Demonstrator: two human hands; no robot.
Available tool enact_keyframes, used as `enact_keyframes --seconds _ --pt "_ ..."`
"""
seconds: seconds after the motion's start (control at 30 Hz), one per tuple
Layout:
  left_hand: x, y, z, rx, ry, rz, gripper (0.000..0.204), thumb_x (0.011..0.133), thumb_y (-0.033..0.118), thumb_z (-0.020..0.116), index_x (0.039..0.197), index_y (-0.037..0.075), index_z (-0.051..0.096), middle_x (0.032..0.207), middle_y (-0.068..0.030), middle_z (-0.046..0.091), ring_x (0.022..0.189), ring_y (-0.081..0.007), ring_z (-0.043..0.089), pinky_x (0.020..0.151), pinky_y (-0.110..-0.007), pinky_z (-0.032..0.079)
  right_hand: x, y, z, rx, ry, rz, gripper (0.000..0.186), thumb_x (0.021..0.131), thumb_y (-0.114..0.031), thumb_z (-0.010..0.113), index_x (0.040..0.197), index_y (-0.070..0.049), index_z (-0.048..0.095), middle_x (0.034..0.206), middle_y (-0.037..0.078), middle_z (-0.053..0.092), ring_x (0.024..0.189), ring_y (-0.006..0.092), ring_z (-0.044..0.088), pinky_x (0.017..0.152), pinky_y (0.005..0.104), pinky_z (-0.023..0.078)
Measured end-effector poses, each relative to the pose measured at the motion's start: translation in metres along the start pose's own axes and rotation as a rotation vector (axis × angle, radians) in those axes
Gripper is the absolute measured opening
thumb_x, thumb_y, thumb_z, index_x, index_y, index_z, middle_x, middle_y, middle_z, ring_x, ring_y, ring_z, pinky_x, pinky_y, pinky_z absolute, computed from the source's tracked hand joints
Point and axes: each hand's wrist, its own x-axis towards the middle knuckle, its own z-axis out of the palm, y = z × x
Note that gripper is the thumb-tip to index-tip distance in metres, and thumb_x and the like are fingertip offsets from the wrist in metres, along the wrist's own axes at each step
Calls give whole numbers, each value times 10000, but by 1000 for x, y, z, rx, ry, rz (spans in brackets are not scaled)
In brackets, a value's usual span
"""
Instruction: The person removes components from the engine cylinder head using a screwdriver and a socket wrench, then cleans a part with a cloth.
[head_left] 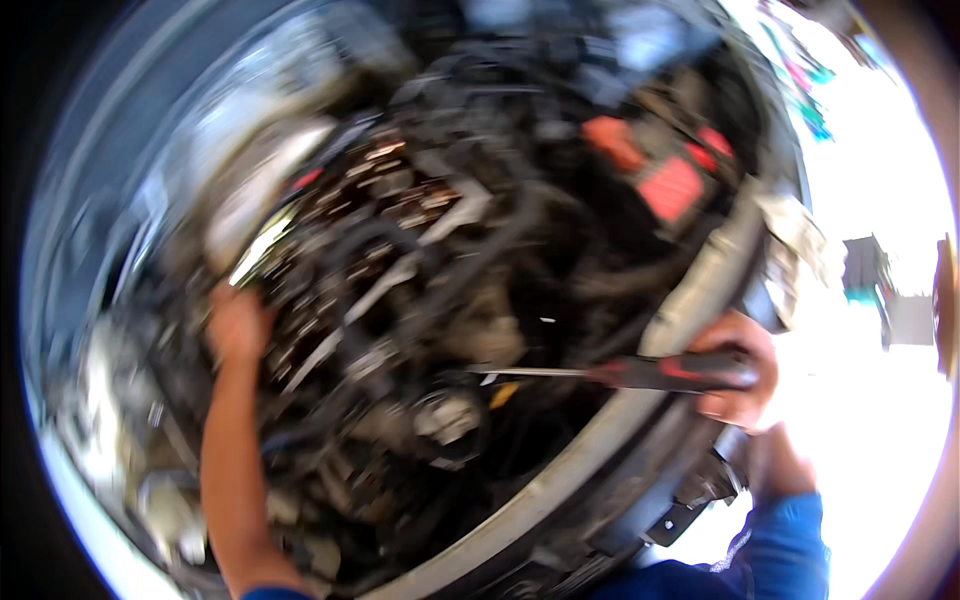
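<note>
In my right hand (748,350) is a screwdriver (675,373) with a black and red handle, its thin metal shaft pointing left over the engine bay. My fingers wrap round the handle, above the pale front edge of the car body (700,285). Over on the left, my left hand (238,325) reaches deep beside the engine (385,200), close to a shiny yellowish strip (262,245). Motion smears its fingers, so their pose and anything in them cannot be made out. Below the screwdriver's tip lies a round cap-like part (447,417).
A battery with a red top (670,188) sits at the far right of the bay. Hoses (480,250) and a pale bar (380,290) cross the engine. A light-coloured reservoir (175,515) stands at the near left. Bright floor (890,440) shows beyond the car's front.
</note>
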Motion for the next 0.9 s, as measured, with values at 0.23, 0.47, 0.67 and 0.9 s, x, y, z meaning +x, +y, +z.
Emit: enact_keyframes --seconds 0.23,0.47,0.67,0.9 --pt "-54 -50 15 7 44 -52 225 766 318 803 845 109 774 1082 -75 610 1154 -302 528 827 -476 553 82 -40 47 318 65 40 807 684 -589 879 1118 22 580 790 33 624 472 45 491 382 186 344" --pt "-52 -43 10 -3 48 -88 208 744 289 827 822 103 777 1008 -67 627 1090 -279 568 822 -427 556 266 -123 184 313 -224 -356 284 911 -310 752 900 -66 605 751 -11 584 620 74 500 571 269 408" --pt "-51 -47 15 37 56 -47 206 762 320 809 809 124 765 998 -50 635 1085 -292 570 796 -440 563 387 -124 354 -313 -151 -670 535 891 -499 666 932 32 714 967 227 722 929 391 690 796 438 546" --pt "-49 -39 9 101 60 -66 216 755 335 813 858 148 781 1020 -49 661 1068 -287 593 840 -422 555 436 -149 476 -687 -385 -823 590 946 -621 498 1284 -175 685 1356 96 635 1270 360 562 1025 521 461"
